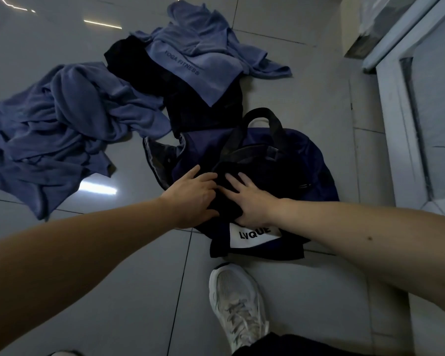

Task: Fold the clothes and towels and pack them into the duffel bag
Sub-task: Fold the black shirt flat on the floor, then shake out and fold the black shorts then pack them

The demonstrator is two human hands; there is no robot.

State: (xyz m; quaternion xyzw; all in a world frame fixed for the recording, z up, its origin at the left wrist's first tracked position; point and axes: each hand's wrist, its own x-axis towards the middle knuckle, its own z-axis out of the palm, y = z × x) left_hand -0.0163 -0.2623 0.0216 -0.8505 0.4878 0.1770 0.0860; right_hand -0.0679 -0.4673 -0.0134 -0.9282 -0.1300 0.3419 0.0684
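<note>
A navy duffel bag (306, 155) with black handles and a white "LVQUE" label lies on the tiled floor in the middle. A folded black garment (224, 199) sits at the bag's opening. My left hand (193, 199) touches its left side, with the fingers bent against the cloth. My right hand (249, 199) rests flat on top of it, fingers spread. Behind the bag lie a blue "YOGA FITNESS" towel (198, 55), a dark garment (190, 104) under it, and a crumpled blue towel (57, 129) at the left.
My white sneaker (238, 304) stands on the floor just in front of the bag. A white door frame and wall (406, 98) run along the right side. Glossy grey floor tiles (113, 291) surround everything.
</note>
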